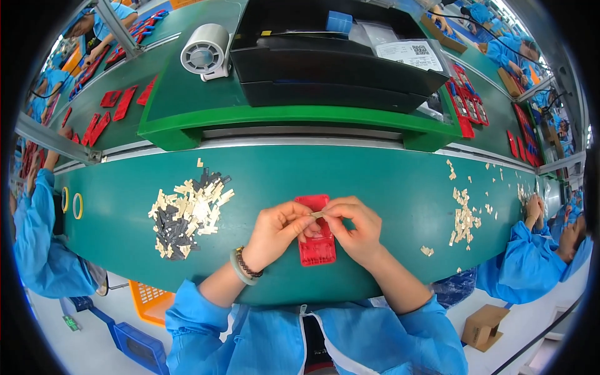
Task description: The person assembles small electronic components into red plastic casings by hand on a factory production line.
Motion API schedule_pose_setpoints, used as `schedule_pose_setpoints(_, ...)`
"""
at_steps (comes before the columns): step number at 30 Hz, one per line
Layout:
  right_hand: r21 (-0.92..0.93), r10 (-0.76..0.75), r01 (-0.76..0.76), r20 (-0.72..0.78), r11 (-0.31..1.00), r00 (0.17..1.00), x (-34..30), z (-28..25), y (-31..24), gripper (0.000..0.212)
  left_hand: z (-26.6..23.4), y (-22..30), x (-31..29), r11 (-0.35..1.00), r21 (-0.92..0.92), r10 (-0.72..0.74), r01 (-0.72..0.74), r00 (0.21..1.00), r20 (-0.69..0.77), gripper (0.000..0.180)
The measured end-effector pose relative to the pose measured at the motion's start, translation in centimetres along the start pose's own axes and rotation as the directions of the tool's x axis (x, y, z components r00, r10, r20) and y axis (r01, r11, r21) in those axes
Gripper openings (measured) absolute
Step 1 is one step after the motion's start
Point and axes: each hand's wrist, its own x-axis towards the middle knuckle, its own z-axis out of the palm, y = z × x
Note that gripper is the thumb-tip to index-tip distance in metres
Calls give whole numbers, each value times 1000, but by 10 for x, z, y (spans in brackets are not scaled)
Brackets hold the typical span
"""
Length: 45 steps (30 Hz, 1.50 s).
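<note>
Both my hands meet above a red plastic casing (317, 250) that lies on the green table in front of me. My left hand (275, 230) and my right hand (358, 231) pinch a small cream-coloured piece (317, 214) between them, one at each end. It looks thin and flat; fingertips cover part of it. My left fingers hang over the casing's middle and hide some of it. Left of my hands lies a loose pile of small cream pieces (199, 203) mixed with dark grey pieces (172, 232).
A green raised shelf (300, 117) ahead bears a black bin (331, 84) and a white fan (205, 51). Scattered cream pieces (464, 219) lie at right, tape rings (77, 206) at far left. Co-workers in blue sit on both sides; an orange basket (147, 303) stands below.
</note>
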Motion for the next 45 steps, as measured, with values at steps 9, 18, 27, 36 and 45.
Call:
schedule_pose_setpoints(9,-108,-54,66,110,992,992,4,-2,-1,14,-3,2,-2,929,268,254,-255,966,38,6)
schedule_pose_setpoints(18,-241,457,-391,385,888,802,17,-63,27,9,6,13,-4,323,485,655,-813,562,505,20)
schedule_pose_setpoints(27,204,223,-421,608,884,762,15,-28,-2,24,-1,7,-3,-31,676,684,-736,477,551,18)
schedule_pose_setpoints(36,30,23,-40,428,999,903,12,-23,-9,25,3,2,-1,83,702,739,-708,516,433,22)
schedule_pose_setpoints(45,-519,290,-47,397,853,871,21,-52,-4,39,9,0,6,350,815,554,-462,804,217,36)
